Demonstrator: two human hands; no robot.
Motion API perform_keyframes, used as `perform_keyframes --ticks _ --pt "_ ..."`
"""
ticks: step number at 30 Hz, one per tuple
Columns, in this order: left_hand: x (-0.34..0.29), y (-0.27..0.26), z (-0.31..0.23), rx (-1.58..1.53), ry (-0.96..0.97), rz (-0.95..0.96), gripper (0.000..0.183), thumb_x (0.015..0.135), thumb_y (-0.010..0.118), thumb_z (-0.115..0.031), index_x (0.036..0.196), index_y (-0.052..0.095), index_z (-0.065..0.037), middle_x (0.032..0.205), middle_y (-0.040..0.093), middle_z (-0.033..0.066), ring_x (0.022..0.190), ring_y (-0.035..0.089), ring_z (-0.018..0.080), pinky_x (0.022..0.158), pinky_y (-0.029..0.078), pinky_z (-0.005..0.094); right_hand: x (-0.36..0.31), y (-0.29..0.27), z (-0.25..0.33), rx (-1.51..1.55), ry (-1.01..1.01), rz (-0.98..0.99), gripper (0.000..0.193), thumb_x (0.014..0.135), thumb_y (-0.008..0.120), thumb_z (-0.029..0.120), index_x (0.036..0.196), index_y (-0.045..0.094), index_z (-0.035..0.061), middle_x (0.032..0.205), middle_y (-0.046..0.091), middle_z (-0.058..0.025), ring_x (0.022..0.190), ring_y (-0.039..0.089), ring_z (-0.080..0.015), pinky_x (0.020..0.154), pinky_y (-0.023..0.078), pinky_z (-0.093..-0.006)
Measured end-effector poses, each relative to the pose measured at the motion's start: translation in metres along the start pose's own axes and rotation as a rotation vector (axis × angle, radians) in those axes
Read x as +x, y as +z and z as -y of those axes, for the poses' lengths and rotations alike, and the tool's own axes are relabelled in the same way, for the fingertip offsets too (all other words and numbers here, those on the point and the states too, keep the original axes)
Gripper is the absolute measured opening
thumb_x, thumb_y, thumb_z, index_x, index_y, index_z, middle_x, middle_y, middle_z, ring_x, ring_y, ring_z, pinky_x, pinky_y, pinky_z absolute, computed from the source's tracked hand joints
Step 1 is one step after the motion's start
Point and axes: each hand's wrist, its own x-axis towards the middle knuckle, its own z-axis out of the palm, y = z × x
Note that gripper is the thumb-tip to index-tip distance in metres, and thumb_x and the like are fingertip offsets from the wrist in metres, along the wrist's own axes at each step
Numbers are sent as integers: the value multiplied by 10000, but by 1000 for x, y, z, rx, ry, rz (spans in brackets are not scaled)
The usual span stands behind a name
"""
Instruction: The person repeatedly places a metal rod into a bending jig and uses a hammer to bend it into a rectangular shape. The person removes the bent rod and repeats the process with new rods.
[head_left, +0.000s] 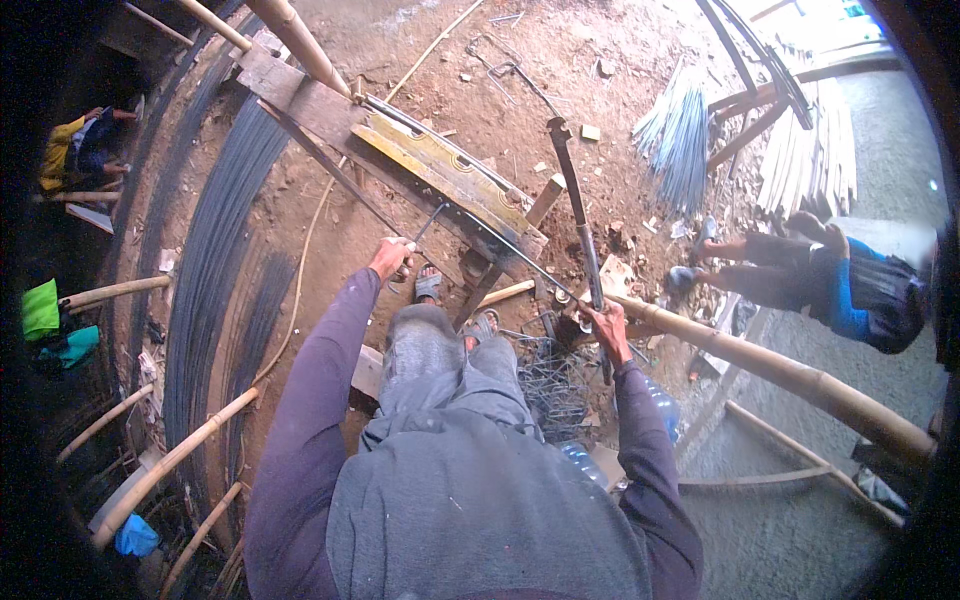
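Note:
A plank bench (330, 110) runs diagonally in front of me, with a worn yellow board (430, 160) on top. My left hand (393, 258) is closed around a thin metal bar (430, 222), whose far end meets the bench edge. Along that edge a thin steel rod (520, 257) slants down toward my right hand (606, 325). The fingers of my right hand are closed at the rod's end. A long dark metal bar (575, 190) passes right beside that hand; whether the fingers also touch it is unclear.
Long steel rods (215, 240) lie in bundles at left, with another bundle (675, 140) at far right. Bent steel pieces (555, 390) heap by my feet. A bamboo pole (780, 370) crosses at right. Another person (830, 280) is at right; one more (80, 150) sits far left.

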Motion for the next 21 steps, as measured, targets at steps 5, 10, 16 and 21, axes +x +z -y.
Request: perform_keyframes --ticks 5,10,16,21 --pt "23 14 -13 81 25 -6 457 956 600 -524 1037 659 -77 702 584 36 497 605 170 416 465 332 8 -3 -10 -163 9 -8 275 888 744 268 866 697 -3 657 623 -14 593 524 -83 545 428 -298" --pt "43 25 -28 140 -14 -106 439 956 614 -462 845 710 -48 590 602 64 449 593 188 395 474 335 13 -7 -16 -309 -96 -59 328 867 739 314 917 705 -8 693 672 -123 621 624 -207 604 483 -381" --pt "43 23 -36 299 45 -104 459 972 598 -425 876 690 15 609 628 108 450 606 215 401 500 344 -8 -33 32 -587 -47 -177 342 788 773 302 986 684 38 769 698 -182 724 700 -365 654 536 -446" --pt "54 33 -43 106 -28 -68 505 966 599 -490 931 692 5 622 640 110 443 605 206 406 499 335 -32 -74 92 -426 -140 -162 272 809 811 251 939 709 34 730 683 -143 653 653 -244 623 499 -370"
